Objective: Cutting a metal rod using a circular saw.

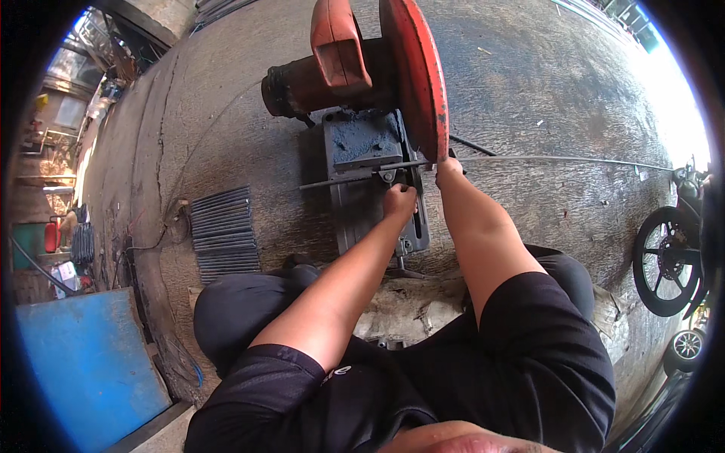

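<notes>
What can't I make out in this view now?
Right hand grip: head view, hidden by the hand itself.
Left hand fingertips: head view, hidden by its back.
Inside of red saw guard: head view, covered by its wall.
Rest of motorcycle: head view, cut off at right rim.

The left hand is curled, while the right hand reaches slightly farther forward.

Daylight pours in from the right, and I see the floor there burn to white near the rim. Soft shadow pools left of the cutting machine; the black shirt swallows detail. The middle looks fairly sharp, while edges curve strongly into black corners.
</notes>
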Demonstrator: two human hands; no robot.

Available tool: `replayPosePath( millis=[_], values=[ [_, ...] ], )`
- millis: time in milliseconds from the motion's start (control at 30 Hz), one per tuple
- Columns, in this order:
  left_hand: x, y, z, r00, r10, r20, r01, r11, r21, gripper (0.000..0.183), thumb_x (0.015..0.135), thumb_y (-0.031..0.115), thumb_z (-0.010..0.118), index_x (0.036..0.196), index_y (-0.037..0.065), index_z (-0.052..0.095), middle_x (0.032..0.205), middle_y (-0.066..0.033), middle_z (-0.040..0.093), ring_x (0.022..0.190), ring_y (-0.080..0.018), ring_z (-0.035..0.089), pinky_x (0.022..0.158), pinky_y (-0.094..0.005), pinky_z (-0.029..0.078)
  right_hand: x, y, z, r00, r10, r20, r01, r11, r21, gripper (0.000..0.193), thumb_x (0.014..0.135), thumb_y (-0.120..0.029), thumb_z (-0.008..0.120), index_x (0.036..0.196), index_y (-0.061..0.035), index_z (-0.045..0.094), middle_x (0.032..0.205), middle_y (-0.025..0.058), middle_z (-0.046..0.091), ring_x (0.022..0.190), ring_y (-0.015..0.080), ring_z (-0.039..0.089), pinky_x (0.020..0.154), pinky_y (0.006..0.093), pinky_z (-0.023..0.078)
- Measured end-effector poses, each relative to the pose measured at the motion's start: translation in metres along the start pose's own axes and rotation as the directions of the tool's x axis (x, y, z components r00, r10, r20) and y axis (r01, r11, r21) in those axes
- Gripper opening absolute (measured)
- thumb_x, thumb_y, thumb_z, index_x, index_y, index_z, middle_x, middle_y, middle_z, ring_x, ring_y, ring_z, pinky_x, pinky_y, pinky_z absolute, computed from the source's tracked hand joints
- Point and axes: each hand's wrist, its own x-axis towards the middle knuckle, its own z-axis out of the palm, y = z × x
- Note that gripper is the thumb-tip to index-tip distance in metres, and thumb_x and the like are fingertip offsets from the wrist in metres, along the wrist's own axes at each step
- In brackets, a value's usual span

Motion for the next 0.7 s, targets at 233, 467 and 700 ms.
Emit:
replayPosePath(
  millis=[233,467,700],
  values=[
    [0.002,-0.003,-0.009,0.998,-0.010,-0.059,0.013,0.999,0.053,0.021,0.082,0.023,0.057,0.081,0.003,0.065,0.061,-0.0069,0.065,0.053,-0.0181,0.065,0.052,-0.0321,0.050,0.040,0.016,-0.011,0.996,-0.079,-0.038,0.076,0.994,-0.075,0.022,0.082,-0.023,0.063,0.096,-0.0063,0.063,0.083,0.0090,0.063,0.077,0.0231,0.062,0.067,0.0358,0.050],
    [0.004,-0.009,-0.028,0.993,0.052,-0.109,-0.039,0.992,0.118,0.022,0.082,0.024,0.057,0.080,0.004,0.066,0.058,-0.0079,0.064,0.052,-0.0209,0.065,0.055,-0.0341,0.052,0.034,0.020,0.026,0.960,-0.139,0.242,0.170,0.979,-0.116,0.023,0.086,-0.029,0.059,0.094,-0.0081,0.061,0.084,0.0074,0.058,0.075,0.0211,0.056,0.065,0.0364,0.048],
    [0.007,-0.015,-0.042,0.934,0.206,-0.293,-0.102,0.938,0.332,0.022,0.081,0.025,0.058,0.083,0.004,0.066,0.066,-0.0110,0.067,0.053,-0.0240,0.066,0.057,-0.0350,0.054,-0.083,-0.015,-0.013,0.988,0.080,0.130,-0.135,0.853,0.504,0.021,0.086,-0.031,0.064,0.088,-0.0120,0.057,0.073,0.0024,0.050,0.068,0.0176,0.049,0.060,0.0360,0.043]
  ],
)
